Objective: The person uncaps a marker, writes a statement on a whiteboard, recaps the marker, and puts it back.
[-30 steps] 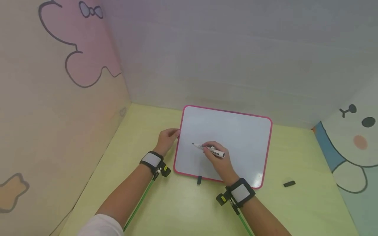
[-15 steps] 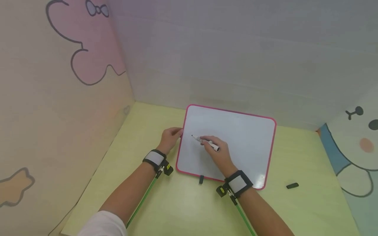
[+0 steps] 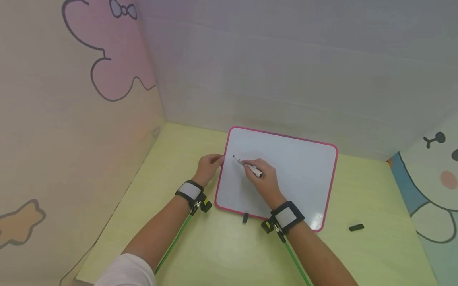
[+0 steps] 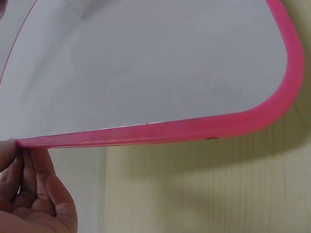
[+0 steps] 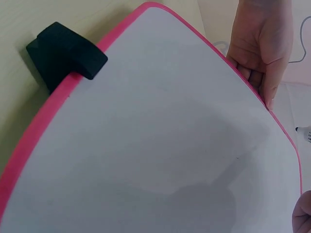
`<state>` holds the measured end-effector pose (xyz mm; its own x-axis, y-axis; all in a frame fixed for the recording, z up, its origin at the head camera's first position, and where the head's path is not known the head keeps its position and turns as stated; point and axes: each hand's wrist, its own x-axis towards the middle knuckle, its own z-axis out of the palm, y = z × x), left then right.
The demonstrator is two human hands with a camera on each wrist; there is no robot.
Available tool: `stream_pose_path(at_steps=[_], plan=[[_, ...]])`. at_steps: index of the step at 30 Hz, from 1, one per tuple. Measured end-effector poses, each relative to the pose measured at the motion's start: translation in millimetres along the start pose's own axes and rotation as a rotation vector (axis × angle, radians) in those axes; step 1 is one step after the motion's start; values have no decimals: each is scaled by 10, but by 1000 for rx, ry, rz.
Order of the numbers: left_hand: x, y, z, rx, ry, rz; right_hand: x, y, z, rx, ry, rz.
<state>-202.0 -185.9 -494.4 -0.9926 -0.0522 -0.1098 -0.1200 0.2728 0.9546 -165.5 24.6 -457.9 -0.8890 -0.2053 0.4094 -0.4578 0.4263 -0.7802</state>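
A whiteboard (image 3: 286, 159) with a pink rim leans on the table. My left hand (image 3: 208, 167) pinches its left rim; in the left wrist view the thumb and fingers of that hand (image 4: 39, 194) lie on either side of the edge. My right hand (image 3: 262, 178) grips a white marker (image 3: 255, 171) over the left half of the board, black tip pointing up and left. In the right wrist view the marker's tip (image 5: 302, 131) shows beyond the rim, seemingly off the surface. A black clip-like piece (image 5: 65, 53) sits on the board's bottom rim. No strokes can be made out.
A small black piece (image 3: 356, 227) lies on the pale yellow table (image 3: 222, 254), right of the board. A grey wall (image 3: 286, 79) rises behind, with painted walls at both sides. Straps carrying cameras and green cables are on both wrists.
My right hand has moved the marker up the board, toward its upper left. The left hand keeps its place on the rim. The head view has turned slightly, so everything sits a little differently.
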Motion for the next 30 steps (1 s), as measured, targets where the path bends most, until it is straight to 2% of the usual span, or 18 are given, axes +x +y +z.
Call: stream_pose_path(at_steps=[10, 18, 30], plan=[[-22, 34, -15, 15, -1, 1, 74, 30, 9, -74, 35, -66], [-51, 71, -20, 20, 1, -6, 88, -18, 8, -151, 29, -54], [-3, -8, -10, 23, 2, 9, 135, 16, 20, -210, 18, -14]])
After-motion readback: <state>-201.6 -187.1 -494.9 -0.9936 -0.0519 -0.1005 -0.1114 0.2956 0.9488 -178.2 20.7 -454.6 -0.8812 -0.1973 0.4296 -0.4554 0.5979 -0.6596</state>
